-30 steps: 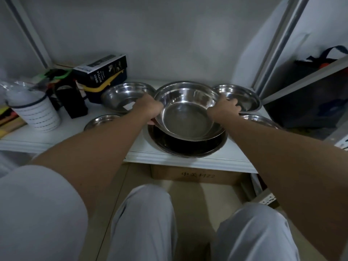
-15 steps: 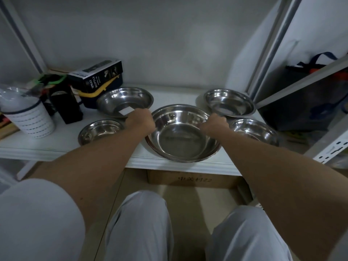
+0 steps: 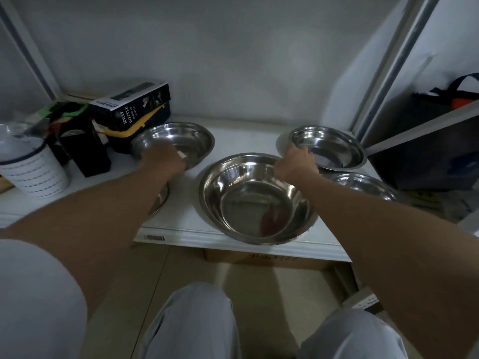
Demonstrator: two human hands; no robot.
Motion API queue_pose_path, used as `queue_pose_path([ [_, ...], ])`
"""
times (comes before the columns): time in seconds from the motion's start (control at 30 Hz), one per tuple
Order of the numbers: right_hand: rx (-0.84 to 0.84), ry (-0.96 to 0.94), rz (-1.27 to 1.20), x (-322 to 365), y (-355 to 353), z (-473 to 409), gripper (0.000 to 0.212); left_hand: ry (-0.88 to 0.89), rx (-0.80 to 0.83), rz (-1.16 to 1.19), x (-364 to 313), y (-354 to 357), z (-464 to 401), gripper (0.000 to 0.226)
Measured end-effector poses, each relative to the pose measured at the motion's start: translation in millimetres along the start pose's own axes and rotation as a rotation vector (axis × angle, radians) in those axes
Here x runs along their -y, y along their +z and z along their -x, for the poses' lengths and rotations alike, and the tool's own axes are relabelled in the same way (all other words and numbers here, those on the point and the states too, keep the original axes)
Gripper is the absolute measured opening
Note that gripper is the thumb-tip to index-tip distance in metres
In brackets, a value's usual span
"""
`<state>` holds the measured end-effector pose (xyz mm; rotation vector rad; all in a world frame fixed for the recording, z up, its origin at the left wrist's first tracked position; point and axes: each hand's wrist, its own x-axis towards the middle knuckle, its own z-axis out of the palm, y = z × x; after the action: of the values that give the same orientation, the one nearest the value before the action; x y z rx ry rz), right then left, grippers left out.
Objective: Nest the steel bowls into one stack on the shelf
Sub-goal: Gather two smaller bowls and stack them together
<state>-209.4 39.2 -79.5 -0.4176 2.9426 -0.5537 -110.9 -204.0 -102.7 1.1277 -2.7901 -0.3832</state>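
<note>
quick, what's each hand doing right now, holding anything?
Left hand: on the near rim of the back-left bowl; grip cannot be told.
Right hand: closed on the rim of the back-right bowl.

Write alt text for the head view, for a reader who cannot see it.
A person's left hand reaches to a steel bowl at back left and the right hand to one at back right. Nested large bowls sit between them on a white shelf.

Dim, grey, flat light from above – soft white glints on the big bowl point(image 3: 258, 200), its near wall dark. Left of it the left hand point(image 3: 163, 158) smears with motion blur; shelf posts bow outward beyond it – wide-angle distortion
</note>
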Motion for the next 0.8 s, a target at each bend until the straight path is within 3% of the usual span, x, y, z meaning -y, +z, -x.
queue_pose_path([
  [0.13,-0.021,0.013,0.006,-3,-4,-28,0.057,0.237,0.143,-0.207,3,6,-10,0.029],
  [0.2,-0.020,0.018,0.009,-5,-1,-37,0.058,0.332,0.106,-0.328,-4,13,-10,0.020],
  [0.3,-0.025,0.016,0.027,-11,5,-47,0.058,0.333,0.055,-0.410,-15,24,-18,0.013],
  [0.47,-0.045,0.063,-0.002,-24,2,-71,0.051,0.446,-0.027,-0.538,-28,24,-35,0.017],
  [0.8,0.015,0.089,0.011,-36,4,-97,0.035,0.518,-0.178,-0.268,-86,11,-44,0.025],
])
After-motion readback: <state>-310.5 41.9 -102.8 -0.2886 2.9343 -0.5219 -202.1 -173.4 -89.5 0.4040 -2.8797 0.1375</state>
